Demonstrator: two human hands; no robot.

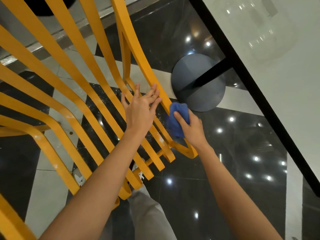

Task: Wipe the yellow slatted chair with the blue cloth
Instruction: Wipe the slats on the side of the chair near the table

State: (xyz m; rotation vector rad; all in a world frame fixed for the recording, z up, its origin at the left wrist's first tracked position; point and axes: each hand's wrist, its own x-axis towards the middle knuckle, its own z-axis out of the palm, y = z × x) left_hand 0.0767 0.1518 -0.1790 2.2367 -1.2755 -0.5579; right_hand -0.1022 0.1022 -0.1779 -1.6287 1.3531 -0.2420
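Note:
The yellow slatted chair (83, 94) fills the left and middle of the head view, its curved slats running from the upper left down to the lower middle. My left hand (141, 110) lies flat on the slats near the right edge, fingers spread and touching the outermost slat. Just to its right, my right hand (192, 129) grips the bunched blue cloth (177, 118), pressing it against the outermost right slat. White dusty smears show on several slats.
A white table top with a black edge (256, 87) crosses the upper right. Its round dark base (199, 82) sits on the glossy black and grey tiled floor just beyond the cloth. My grey trouser leg (147, 210) is below the chair.

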